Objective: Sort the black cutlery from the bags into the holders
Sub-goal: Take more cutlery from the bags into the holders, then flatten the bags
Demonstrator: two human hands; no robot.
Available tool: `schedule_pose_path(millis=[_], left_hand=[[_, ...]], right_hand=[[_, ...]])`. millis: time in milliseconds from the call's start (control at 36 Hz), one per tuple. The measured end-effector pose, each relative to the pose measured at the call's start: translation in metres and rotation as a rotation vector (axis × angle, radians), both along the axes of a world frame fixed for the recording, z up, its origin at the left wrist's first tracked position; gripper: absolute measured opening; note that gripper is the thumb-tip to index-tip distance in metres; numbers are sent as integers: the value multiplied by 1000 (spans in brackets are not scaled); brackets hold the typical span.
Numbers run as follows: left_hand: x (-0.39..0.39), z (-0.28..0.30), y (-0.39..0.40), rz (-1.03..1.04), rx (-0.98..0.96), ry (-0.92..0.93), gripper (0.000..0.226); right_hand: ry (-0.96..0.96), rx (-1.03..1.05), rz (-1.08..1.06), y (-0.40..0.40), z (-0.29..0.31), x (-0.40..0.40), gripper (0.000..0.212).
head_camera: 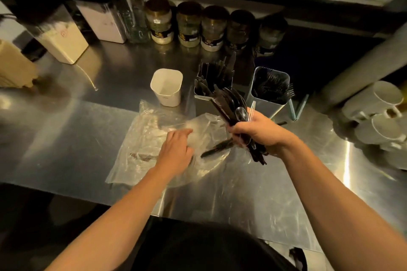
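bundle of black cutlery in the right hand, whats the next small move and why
Probably carry the bundle of black cutlery forward and lower it toward a holder. The right hand already grips it just short of the knife holder and fork holder; the white cup stands empty. The left hand rests on the plastic bag.

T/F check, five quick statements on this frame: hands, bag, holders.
1. The right hand grips a bundle of black cutlery. True.
2. The left hand holds a fork. False: it rests open on the plastic bag.
3. The white holder is full of spoons. False: it looks empty.
4. The right metal holder contains black forks. True.
5. The bag hangs from the shelf. False: it lies flat on the steel counter.
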State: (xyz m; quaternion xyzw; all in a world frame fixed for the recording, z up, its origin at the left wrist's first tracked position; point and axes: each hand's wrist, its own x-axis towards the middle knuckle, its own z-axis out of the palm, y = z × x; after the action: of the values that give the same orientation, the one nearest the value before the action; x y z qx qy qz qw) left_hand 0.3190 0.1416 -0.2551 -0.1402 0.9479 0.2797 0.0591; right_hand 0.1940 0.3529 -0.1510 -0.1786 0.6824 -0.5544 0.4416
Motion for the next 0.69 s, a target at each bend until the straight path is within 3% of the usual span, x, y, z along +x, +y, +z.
schedule_pose_path(millis=[83,194,278,361,444,528,611,694], left_hand=[[-1,-7,-3,12,-27,-113,49],[-9,10,6,213,43,117,41],[-16,41,22,497,409,338,20],[-21,67,41,685,840,363,11],[-29,80,54,802,1221,418,19],[-36,88,54,946,1629,421,44],[-37,93,49,879,1980,368,67],[-41,96,41,644,2023,353,77]], right_hand=[[-67,-72,-8,6,-1,0,9],[-186,-168,-47,8,-1,1,14],[-218,-226,-71,5,-2,2,4],[-260,-278,-75,-2,0,4,7],[-292,-339,-74,-14,5,8,15],[-325,-385,-88,-28,8,12,14],[-326,-426,-93,-41,9,16,7],[-357,-448,-81,-52,9,22,9]])
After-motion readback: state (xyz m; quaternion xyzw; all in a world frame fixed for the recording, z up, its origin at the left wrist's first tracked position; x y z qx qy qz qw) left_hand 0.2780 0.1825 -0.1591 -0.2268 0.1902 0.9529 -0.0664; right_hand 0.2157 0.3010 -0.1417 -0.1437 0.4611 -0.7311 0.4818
